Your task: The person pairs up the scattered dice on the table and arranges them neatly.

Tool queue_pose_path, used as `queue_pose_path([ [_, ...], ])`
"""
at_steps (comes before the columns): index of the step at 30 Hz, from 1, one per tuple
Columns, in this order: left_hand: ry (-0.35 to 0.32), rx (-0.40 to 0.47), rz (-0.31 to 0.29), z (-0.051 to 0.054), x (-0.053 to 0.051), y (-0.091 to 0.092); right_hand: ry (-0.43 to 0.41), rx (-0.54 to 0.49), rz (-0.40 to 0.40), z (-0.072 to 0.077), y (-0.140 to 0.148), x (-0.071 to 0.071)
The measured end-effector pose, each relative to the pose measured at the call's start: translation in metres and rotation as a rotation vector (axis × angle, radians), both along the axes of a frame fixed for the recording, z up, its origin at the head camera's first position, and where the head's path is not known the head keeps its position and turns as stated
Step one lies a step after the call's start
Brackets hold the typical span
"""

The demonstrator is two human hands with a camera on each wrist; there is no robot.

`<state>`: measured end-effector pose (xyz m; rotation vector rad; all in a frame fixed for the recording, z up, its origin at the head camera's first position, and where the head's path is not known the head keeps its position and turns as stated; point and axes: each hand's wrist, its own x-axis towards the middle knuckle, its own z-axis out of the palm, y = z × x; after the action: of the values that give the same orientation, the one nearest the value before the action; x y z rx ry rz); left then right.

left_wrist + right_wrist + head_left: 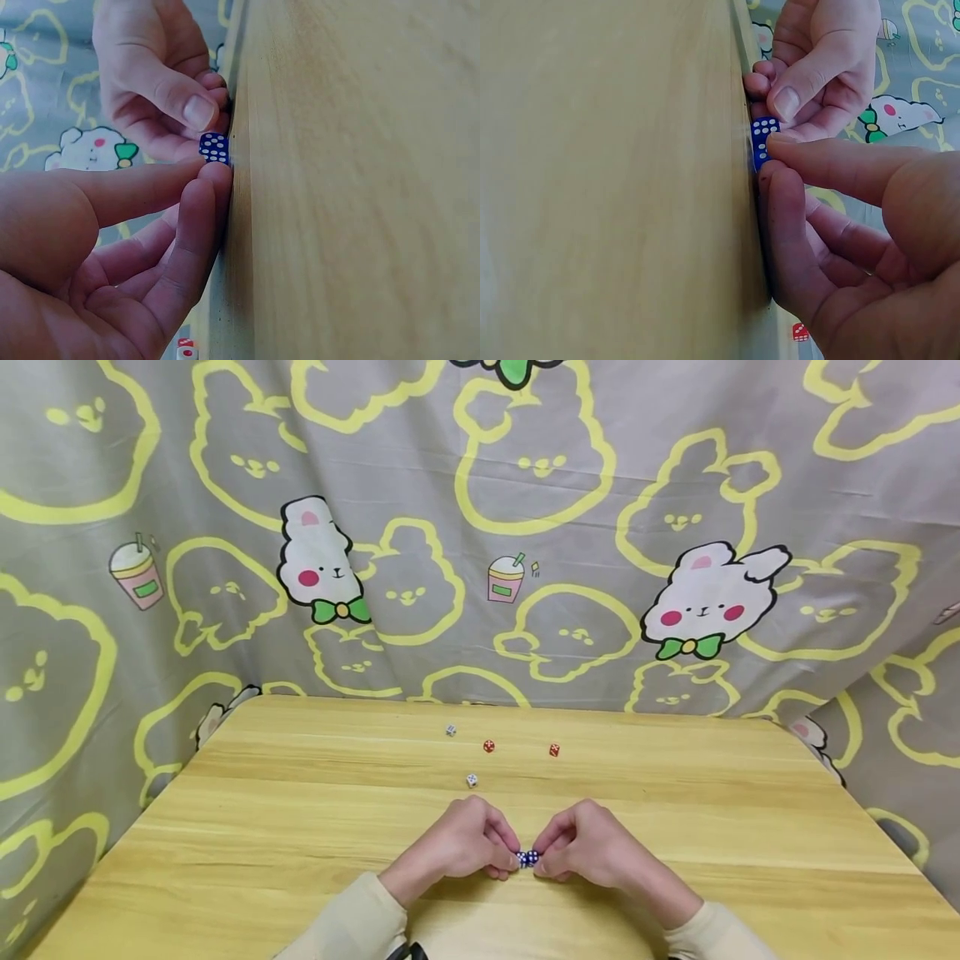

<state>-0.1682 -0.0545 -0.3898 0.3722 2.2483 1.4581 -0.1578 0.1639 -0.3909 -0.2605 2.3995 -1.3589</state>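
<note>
Two small blue dice with white pips sit side by side on the table near its front, the left die [521, 858] touching or almost touching the right die [532, 857]. My left hand [471, 839] pinches the left one between thumb and fingertips. From the other side, my right hand [591, 845] pinches the right one the same way. In the left wrist view a dotted blue die [214, 147] shows between the two thumbs. The right wrist view has blue dice [765, 126] at the fingertips, partly covered by them.
Beyond the hands lie a white die [472, 781], a second white die [451, 730], a red die [489, 746] and another red die [554, 749]. The wooden table [300, 827] ends at a grey patterned curtain [420, 485] behind it.
</note>
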Motion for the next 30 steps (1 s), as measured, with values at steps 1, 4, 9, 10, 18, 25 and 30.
queue_pose_path([
  [1, -0.001, 0.001, -0.001, -0.0003, 0.0001, 0.0003, -0.003, -0.002, -0.001, -0.0005, 0.0005, 0.0001],
  [4, -0.004, -0.001, -0.002, -0.0008, 0.0005, 0.0006, -0.015, -0.017, -0.002, -0.0015, 0.0013, 0.0006],
  [9, -0.004, 0.001, 0.001, -0.0003, 0.0011, 0.0006, -0.022, -0.034, -0.002, -0.0021, 0.0005, 0.0004],
  [10, -0.005, 0.004, 0.002, -0.0003, 0.0012, 0.0008, -0.023, -0.036, -0.004, -0.0021, 0.0004, 0.0003],
  [18, -0.013, 0.02, 0.0, -0.0013, 0.0005, 0.0019, -0.023, -0.055, -0.002, -0.0033, 0.0015, 0.0003],
  [25, -0.004, 0.004, 0.005, -0.0006, 0.0002, 0.001, -0.029, -0.066, 0.004, -0.0031, 0.0015, -0.0004],
  [30, -0.016, 0.014, 0.007, -0.001, 0.0001, 0.0008, -0.024, -0.068, 0.015, -0.0032, 0.001, -0.0005],
])
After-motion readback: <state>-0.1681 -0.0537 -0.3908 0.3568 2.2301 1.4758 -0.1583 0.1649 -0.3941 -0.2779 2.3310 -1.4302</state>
